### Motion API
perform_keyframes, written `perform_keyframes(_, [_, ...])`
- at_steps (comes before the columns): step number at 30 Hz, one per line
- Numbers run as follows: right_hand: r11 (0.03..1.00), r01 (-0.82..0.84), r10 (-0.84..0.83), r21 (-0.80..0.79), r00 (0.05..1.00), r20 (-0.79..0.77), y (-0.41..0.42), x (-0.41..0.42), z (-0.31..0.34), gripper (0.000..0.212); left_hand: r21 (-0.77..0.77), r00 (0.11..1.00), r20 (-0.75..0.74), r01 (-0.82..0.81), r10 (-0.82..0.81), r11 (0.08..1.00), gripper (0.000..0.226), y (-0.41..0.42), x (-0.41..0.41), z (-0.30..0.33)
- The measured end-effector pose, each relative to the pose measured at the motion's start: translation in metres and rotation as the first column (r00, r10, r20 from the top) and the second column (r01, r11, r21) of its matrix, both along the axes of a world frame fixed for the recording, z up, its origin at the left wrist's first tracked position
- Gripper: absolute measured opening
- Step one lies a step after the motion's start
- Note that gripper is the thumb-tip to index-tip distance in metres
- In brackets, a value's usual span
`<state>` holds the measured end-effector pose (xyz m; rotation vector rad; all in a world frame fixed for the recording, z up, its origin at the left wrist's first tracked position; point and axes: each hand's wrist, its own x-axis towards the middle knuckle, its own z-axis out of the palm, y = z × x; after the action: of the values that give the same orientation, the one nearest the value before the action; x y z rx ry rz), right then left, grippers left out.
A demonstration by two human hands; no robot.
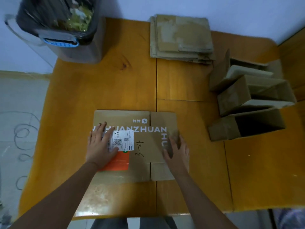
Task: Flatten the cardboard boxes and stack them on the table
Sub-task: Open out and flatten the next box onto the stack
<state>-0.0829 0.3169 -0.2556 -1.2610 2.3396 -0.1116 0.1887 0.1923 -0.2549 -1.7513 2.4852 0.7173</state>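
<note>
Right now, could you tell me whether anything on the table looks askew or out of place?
Only small things: the flattened stack at the far edge is fanned unevenly, and three unflattened boxes lie tipped on the right. Both hands, left hand and right hand, press the printed box flat.

a flattened cardboard box point(142, 142) bore white lettering "huanzhuan", a handwritten "3-4" and a white shipping label point(123, 140) marked "a"; its smaller print was illegible.

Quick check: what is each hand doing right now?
Left hand: open, fingers straight, pressing flat on the cardboard box.
Right hand: open, fingers spread, pressing on the same box; slightly blurred.
</note>
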Motion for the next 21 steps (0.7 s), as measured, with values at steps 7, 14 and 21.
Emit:
perform_keyframes(7, [0.994,0.020,-0.025,0.108,0.999,0.046,-0.010,0.005,0.012,0.070,0.091,0.951,-0.008,-0.307,0.309,0.947,0.080,0.025,0.008,0.009])
perform_keyframes(14, [0.974,0.225,-0.225,0.032,0.936,0.271,-0.022,0.003,0.022,0.072,0.257,0.856,-0.101,-0.469,0.506,0.845,0.083,0.034,-0.002,0.020])
perform_keyframes(21, [0.950,0.272,-0.190,-0.155,0.893,0.408,-0.033,-0.020,0.043,0.064,0.397,0.787,-0.251,-0.448,0.564,0.801,0.097,0.022,0.001,0.038])
